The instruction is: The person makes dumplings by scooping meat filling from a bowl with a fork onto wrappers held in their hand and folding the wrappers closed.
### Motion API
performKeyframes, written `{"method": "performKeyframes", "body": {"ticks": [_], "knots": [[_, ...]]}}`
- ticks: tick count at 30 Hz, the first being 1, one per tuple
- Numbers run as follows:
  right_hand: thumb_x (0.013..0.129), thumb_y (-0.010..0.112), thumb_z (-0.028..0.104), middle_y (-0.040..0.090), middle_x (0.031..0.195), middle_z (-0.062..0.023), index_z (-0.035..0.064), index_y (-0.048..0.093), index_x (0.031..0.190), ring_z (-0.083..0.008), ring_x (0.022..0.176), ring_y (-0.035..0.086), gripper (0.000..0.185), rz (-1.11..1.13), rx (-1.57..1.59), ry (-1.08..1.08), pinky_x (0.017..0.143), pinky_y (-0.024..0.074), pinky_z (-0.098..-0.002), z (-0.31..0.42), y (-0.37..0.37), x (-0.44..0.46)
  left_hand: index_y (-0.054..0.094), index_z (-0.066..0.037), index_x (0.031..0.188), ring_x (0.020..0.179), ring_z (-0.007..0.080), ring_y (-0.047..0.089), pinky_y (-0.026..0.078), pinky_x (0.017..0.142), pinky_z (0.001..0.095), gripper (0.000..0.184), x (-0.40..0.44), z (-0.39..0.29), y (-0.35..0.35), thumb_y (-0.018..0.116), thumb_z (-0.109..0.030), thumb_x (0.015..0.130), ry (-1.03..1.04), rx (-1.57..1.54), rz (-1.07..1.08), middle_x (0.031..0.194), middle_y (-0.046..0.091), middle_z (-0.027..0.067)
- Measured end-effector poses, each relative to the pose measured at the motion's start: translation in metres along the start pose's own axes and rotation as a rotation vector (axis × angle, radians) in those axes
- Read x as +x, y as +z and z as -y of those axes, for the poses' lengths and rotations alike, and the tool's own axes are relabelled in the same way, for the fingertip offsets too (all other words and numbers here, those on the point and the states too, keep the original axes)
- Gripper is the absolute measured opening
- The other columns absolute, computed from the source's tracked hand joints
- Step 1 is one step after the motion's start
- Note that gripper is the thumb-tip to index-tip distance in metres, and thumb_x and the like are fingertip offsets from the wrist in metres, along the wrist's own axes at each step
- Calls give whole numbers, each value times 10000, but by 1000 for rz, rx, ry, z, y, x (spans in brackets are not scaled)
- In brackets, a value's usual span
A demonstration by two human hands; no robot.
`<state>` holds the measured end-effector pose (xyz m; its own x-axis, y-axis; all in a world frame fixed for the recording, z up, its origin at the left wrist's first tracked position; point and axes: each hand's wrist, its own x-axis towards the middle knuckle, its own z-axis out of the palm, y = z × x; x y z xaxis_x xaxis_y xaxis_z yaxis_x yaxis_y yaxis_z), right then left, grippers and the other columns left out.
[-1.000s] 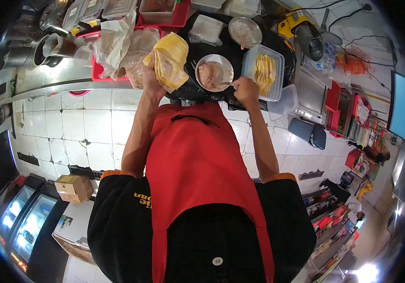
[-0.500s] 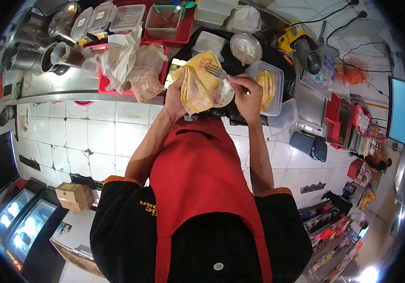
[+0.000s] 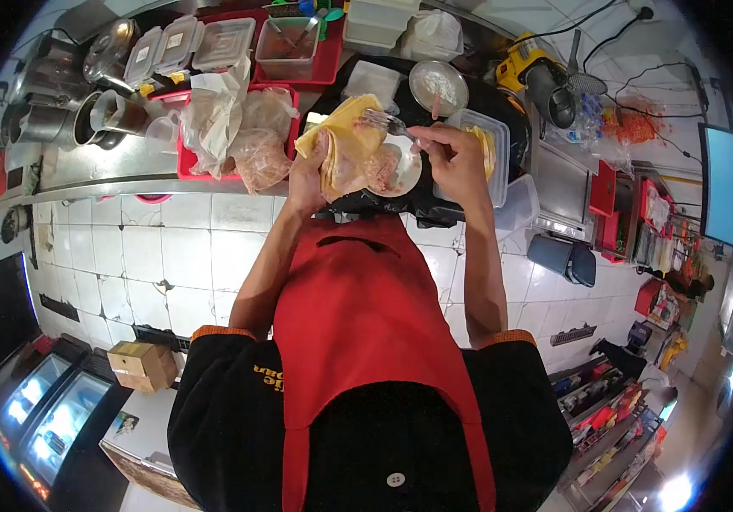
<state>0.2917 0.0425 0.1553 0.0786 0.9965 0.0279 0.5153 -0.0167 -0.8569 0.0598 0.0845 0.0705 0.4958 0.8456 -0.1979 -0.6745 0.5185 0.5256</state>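
My left hand (image 3: 306, 181) grips a stack of thin yellow sheets (image 3: 342, 145), fanned out above the counter. In my right hand (image 3: 455, 162) is a fork (image 3: 392, 125), its tines touching the upper part of the sheets, where a little pinkish paste shows. Partly behind the sheets stands a white plate (image 3: 411, 171) with a lump of pinkish minced filling (image 3: 383, 165). Right of it, partly hidden by my right hand, a clear container (image 3: 500, 183) holds more folded yellow sheets (image 3: 487, 154). A round bowl of white powder (image 3: 438, 89) sits above my right hand.
At left, a red tray (image 3: 185, 162) carries plastic bags of food. Lidded boxes (image 3: 223, 43) and a red tray with a clear tub (image 3: 288, 51) stand farther back. A yellow tool (image 3: 516, 64) lies at right, beside a metal strainer (image 3: 586, 83). Steel pots are at far left.
From the plate, the fork has come up to the sheets, which moved right over the plate's side. Most recently, my right hand has risen slightly and the sheets have shifted slightly left, uncovering the filling.
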Motion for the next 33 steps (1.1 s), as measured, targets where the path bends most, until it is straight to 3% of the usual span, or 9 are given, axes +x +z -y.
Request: {"method": "performKeyframes", "body": {"ticks": [6,12,14,18,22,24,28,29,33], "knots": [[787,567,-139,669,843,-118,61,749,1046,-185,769,655,374,-149,-26,-263,657,474,-257,7,28,-6,433,-42,1387,1178,279,593,513,987,448,502,5,-6,5,396,-408,1046,-10,-175,10,1285,581,136],[834,600,-97,680,895,-95,26,726,1018,-155,778,645,255,-131,136,-145,682,486,-262,-7,15,-7,416,-26,1406,1241,343,552,478,1029,479,573,6,-17,5,396,-459,1031,-46,-492,183,1362,538,181],[838,634,-67,674,911,-77,11,711,1006,-136,762,629,201,-148,189,-133,674,476,-250,-4,15,-6,454,-16,1370,1192,318,590,501,1003,459,532,2,-11,15,414,-428,1036,-68,-69,-103,1327,560,172],[749,795,52,606,961,-37,15,660,906,-75,731,540,211,-64,193,-111,636,431,-214,8,36,-3,495,-7,1307,1042,216,655,560,891,369,424,2,17,15,450,-339,1046,-78,183,-5,1184,621,121],[734,800,49,668,970,-82,5,686,875,-192,813,640,187,-139,-25,-197,725,504,-282,3,55,-10,504,-12,1290,959,210,671,574,825,348,402,10,21,0,455,-326,1043,-74,-7,-37,1120,634,121],[760,775,31,713,1022,-117,20,734,966,-254,939,672,211,20,129,-297,814,527,-305,4,67,-18,493,-9,1309,1015,253,664,562,875,382,445,24,32,-47,454,-357,1036,-54,-190,198,1152,635,136],[821,711,25,720,1093,-141,7,724,1085,-252,980,696,265,207,448,64,849,521,-301,-54,48,-30,462,-20,1371,1122,344,623,508,972,496,586,13,-4,-26,395,-486,1022,-61,-146,-129,1260,611,171],[871,642,-38,723,1056,-121,27,718,1114,-125,843,659,263,125,300,-51,699,507,-262,-82,44,-28,463,-26,1375,1137,344,615,504,980,489,589,14,-11,-34,383,-492,1024,-42,-214,-69,1277,603,174],[830,631,20,722,956,-130,110,762,1021,-257,823,688,249,115,-339,157,738,526,-347,-173,55,-39,469,-36,1375,1160,329,603,498,992,473,567,11,-22,-54,355,-477,1037,8,-333,94,1305,587,166]]}}
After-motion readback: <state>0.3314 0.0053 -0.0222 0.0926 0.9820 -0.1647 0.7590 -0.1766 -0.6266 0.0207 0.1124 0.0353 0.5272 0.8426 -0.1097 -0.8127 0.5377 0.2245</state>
